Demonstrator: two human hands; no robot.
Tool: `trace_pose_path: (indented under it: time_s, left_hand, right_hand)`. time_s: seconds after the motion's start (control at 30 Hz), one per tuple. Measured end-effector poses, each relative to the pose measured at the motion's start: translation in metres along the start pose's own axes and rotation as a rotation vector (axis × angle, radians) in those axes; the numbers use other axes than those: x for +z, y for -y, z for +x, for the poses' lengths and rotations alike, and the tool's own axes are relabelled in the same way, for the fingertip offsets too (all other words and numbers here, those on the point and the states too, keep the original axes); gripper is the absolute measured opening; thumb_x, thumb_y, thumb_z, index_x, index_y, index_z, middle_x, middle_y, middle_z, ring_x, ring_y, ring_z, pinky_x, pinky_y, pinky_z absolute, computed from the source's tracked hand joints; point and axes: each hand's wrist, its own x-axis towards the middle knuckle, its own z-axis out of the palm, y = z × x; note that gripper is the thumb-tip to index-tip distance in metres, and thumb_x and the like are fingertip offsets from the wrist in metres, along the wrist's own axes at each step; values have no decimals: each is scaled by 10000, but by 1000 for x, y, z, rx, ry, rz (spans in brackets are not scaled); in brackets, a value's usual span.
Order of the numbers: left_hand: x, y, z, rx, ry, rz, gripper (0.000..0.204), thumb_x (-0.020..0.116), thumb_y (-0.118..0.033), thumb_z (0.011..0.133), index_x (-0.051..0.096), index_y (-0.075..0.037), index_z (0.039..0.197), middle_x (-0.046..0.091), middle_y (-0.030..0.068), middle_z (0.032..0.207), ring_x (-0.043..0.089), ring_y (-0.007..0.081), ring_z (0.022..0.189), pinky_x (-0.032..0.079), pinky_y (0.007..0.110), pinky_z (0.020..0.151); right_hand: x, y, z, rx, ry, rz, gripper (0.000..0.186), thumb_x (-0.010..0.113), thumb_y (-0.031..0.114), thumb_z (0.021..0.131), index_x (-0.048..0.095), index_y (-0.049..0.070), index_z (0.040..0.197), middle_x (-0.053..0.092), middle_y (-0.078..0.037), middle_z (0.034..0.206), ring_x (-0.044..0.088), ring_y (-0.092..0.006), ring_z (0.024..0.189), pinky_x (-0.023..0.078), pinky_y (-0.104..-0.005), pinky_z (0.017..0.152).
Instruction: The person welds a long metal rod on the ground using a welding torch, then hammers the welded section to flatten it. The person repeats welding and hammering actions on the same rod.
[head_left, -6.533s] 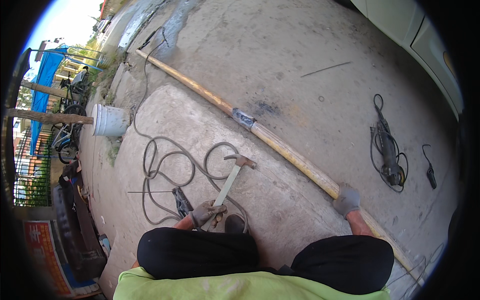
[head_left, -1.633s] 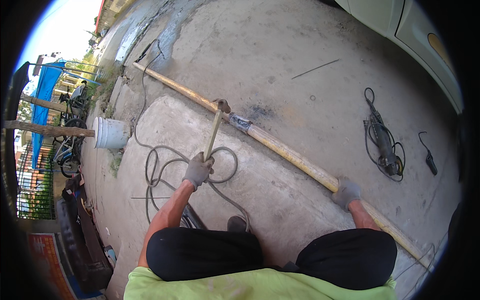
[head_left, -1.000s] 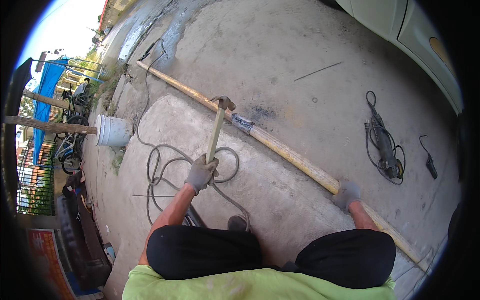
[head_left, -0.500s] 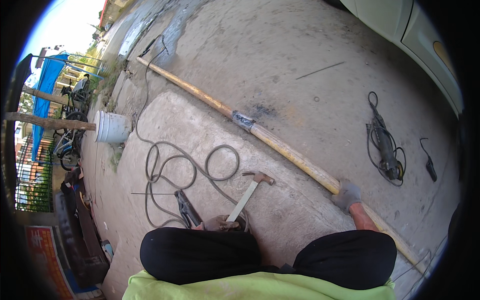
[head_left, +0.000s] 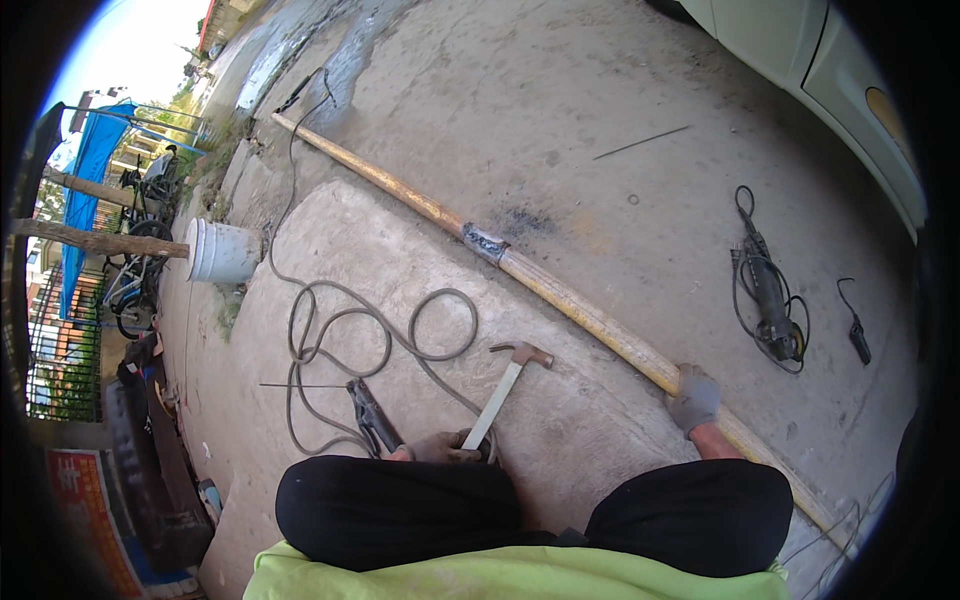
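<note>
Fingers [head_left: 467, 456] of the left hand [head_left: 438, 448], gloved and partly hidden behind the left knee [head_left: 400, 500], are clamped on the lower end of a hammer handle, while those of the right hand [head_left: 695, 398], gloved too, are curled round a long pole. At the far left, a red sign [head_left: 85, 500] stands below a blue canopy [head_left: 88, 190], with a bicycle [head_left: 130, 280] and a dark padded seat [head_left: 150, 460] beside them. A wooden post [head_left: 110, 238] reaches toward a white bucket [head_left: 218, 252]. Right of the bucket, a grey cable [head_left: 443, 291] lies in loose loops over a pale concrete slab [head_left: 560, 430]. Near the left hand lies a black clamp [head_left: 373, 417], and a thin rod [head_left: 305, 385] sticks out leftward from its tip. Just right of the clamp is the hammer [head_left: 495, 405], its head away from the person, its claw to the left; I cannot tell whether the head touches the slab. The pole [head_left: 590, 315] runs slantwise from upper left to lower right along the edge of the slab, with a dark grey band [head_left: 484, 243] partway along it and a black smudge [head_left: 525, 218] on the ground just beyond. Farther right lie another thin rod, a small ring [head_left: 633, 199], a black power tool [head_left: 770, 305] with its cord, and a small hooked tool [head_left: 858, 335], below a pale vehicle [head_left: 860, 80] at the upper right
</note>
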Motion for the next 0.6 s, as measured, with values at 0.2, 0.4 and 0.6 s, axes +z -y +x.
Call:
trace_pose_path:
  time_s: [0.2,0.4,0.6]
  left_hand:
    - [6,-13,-11,-53,-11,-93,464,705,-202,1096,612,-24,1515,727,-17,1233,659,79,1067,551,266,944]
    - [7,-14,-11,-31,-45,-47,477,709,-179,1093,600,-34,1533,733,-28,1207,661,69,1043,555,256,909]
    - [3,7,6,-26,-67,-148,472,705,-164,1094,601,-78,1546,742,-37,1199,676,55,994,564,232,867]
  right_hand:
    - [-31,5,15,53,229,29,446,767,284,830,699,66,1213,754,-237,1176,730,-439,1095,576,-500,971]
    - [-42,3,22,37,325,85,540,752,280,811,693,46,1294,765,-249,1164,739,-420,1108,580,-477,977]
    - [-55,-23,42,34,474,185,596,804,286,757,714,71,1306,773,-247,1184,741,-413,1126,580,-450,1000]
